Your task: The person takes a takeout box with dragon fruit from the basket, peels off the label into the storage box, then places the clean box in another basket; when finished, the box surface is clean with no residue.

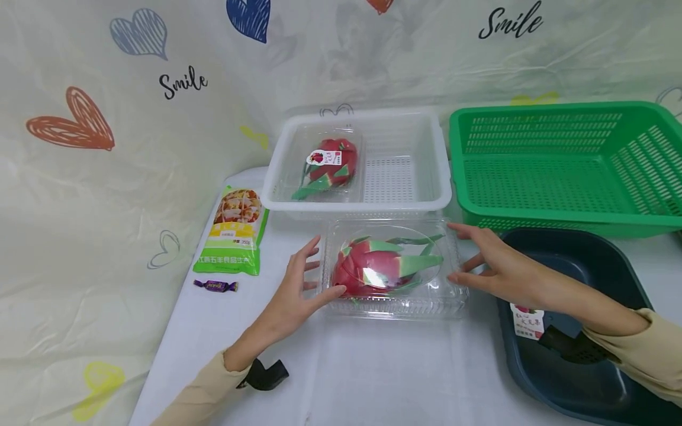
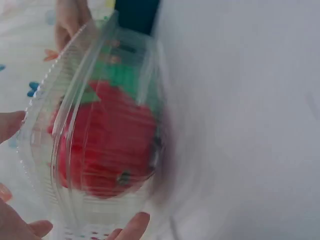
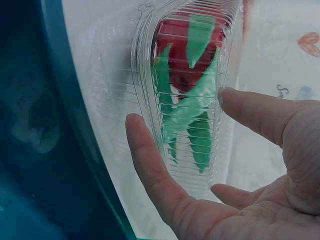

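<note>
A clear plastic clamshell box [image 1: 398, 307] with a red and green dragon fruit [image 1: 373, 266] inside lies on the white table, its lid down. My left hand [image 1: 292, 296] is at the box's left end, fingers spread and thumb at the front corner. In the left wrist view, the fingertips are around that end of the box [image 2: 75, 125]. At the opposite end is my right hand [image 1: 511, 275], fingers extended, one fingertip by the back corner and another lower on the side. The right wrist view shows the fingertips [image 3: 136, 125] right at the ribbed wall.
Behind the box stands a white basket [image 1: 437, 189] holding another boxed dragon fruit [image 1: 341, 160]. A green basket [image 1: 565, 216] is at the back right. Under my right forearm is a dark blue tub [image 1: 554, 378] with a label [image 1: 527, 322]. A food packet [image 1: 234, 236] and purple candy [image 1: 215, 286] lie left.
</note>
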A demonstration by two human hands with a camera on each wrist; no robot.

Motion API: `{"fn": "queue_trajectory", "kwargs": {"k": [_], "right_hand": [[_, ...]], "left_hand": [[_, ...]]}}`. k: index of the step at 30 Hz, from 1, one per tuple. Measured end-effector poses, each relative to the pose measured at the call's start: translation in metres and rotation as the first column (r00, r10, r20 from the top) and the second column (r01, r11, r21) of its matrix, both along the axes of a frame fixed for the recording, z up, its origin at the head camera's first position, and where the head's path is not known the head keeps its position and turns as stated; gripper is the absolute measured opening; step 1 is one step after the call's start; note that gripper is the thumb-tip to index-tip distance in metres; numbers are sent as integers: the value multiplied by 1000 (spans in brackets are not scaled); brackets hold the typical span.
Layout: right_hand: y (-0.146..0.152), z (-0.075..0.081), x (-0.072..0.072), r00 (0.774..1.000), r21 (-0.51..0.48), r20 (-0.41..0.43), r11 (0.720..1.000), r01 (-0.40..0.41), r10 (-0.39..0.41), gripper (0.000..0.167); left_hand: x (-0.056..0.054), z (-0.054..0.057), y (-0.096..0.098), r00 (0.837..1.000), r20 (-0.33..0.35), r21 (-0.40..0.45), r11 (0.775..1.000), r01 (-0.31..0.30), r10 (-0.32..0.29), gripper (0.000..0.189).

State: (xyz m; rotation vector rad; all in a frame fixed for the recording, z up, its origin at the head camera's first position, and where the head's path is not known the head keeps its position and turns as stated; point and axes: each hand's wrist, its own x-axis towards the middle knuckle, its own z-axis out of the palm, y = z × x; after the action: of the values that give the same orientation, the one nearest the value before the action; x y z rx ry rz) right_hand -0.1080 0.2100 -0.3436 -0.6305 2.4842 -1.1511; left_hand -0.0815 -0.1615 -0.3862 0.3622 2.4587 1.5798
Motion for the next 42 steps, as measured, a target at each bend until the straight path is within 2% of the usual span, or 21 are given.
{"fn": "queue_trajectory", "kwargs": {"k": [3,6,16,25,28,35,42], "right_hand": [[1,0,0,1000,1,0,1000,2,-2,91],[2,0,0,1000,10,3,1000,0,0,91],[3,-1,0,1000,-12,11,1000,7,-6,92],[2,-2,1,1000,-25,15,999,25,-24,92],[2,-3,2,999,-34,20,999,40,-39,93],[3,-3,9,992,-70,75,992,103,-98,99],[5,1,11,974,-106,165,979,175,-156,100]], "left_hand": [[3,-3,-1,994,113,94,996,-7,-3,96],[4,-6,1,986,168,140,990,-10,-14,96],[6,-12,7,960,279,205,978,-40,-20,83],[5,-17,14,954,300,303,950,-80,-15,84],[5,-19,17,952,305,350,932,-90,-22,84],[7,-20,21,947,313,478,874,-90,-74,81],[11,-21,21,953,293,568,815,-113,-72,84]]}}
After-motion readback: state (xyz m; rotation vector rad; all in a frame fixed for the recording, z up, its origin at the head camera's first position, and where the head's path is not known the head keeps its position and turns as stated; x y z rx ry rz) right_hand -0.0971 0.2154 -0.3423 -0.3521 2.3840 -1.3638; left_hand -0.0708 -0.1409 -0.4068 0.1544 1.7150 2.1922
